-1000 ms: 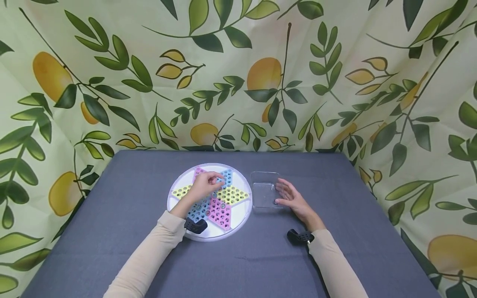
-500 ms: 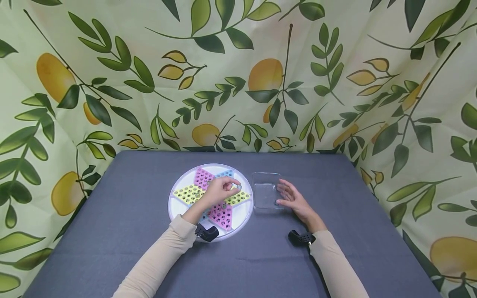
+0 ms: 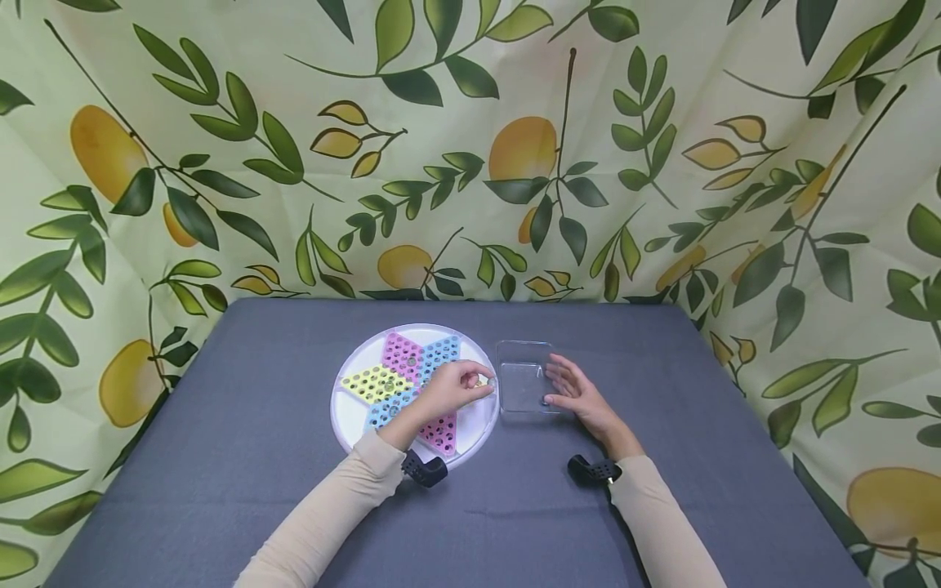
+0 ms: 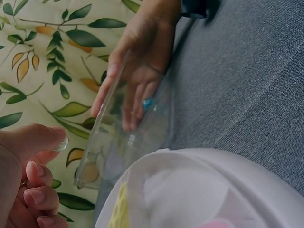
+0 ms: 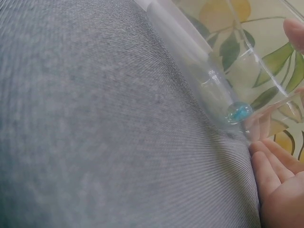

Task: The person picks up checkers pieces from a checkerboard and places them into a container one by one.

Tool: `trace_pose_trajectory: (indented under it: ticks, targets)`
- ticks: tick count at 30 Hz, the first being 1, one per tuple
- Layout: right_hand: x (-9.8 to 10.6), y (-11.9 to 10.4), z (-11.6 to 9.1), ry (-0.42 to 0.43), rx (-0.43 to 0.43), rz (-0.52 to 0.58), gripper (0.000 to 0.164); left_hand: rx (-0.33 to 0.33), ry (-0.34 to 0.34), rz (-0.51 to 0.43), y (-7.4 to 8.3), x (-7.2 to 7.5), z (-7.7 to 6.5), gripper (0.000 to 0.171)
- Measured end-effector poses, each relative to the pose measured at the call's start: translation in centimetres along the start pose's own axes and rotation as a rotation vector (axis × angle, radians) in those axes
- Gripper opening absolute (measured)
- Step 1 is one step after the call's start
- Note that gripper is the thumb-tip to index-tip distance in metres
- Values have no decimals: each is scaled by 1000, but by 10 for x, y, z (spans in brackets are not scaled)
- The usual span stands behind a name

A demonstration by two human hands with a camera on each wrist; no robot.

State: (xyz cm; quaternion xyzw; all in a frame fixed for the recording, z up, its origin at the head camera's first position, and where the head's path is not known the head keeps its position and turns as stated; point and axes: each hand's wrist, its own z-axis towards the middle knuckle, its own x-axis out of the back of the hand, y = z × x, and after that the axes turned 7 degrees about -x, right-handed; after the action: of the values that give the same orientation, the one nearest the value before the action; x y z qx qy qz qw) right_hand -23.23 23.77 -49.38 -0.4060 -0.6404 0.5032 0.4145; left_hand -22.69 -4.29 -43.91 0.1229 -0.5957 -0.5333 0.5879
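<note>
A clear glass marble (image 4: 62, 144) is pinched between the thumb and index finger of my left hand (image 3: 446, 389). That hand is over the right side of a round white Chinese checkers board (image 3: 474, 426) with pink, blue and yellow star points, hiding part of it. Several marbles sit in its holes. Just right of the board stands a clear plastic box (image 3: 524, 384), with a marble with blue inside (image 5: 239, 112) in its near right corner. My right hand (image 3: 584, 400) rests at the box's right side, fingers loosely extended along the wall.
A dark grey cloth covers the table (image 3: 220, 457). Behind it and along both sides hangs a curtain (image 3: 441, 204) printed with leaves and orange fruit. Each wrist wears a black camera strap (image 3: 425, 469).
My left hand has moved right across the board, from near the blue and pink points toward the box, carrying the marble. My right hand and the box have stayed in place.
</note>
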Motion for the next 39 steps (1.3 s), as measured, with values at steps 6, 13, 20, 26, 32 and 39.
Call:
trace_pose_trajectory:
  ticks: [6,13,20,26,32,39]
  targets:
    - [0,1,-1,-1,21,0,82,10,-30,1,2,-8,2,23]
    - [0,2,0,9,-16,-9,82,-13,-43,-1,2,-16,3,23]
    - [-1,0,0,23,-7,-24,82,-14,-59,17,-1,-22,5,22]
    - [-1,1,0,5,27,-8,83,-21,-63,34,-2,-23,5,22]
    - [-1,1,1,0,28,24,84,-34,-65,36,-2,-22,4,23]
    - [-1,1,1,-1,34,14,83,-34,-65,24,-3,-22,4,23]
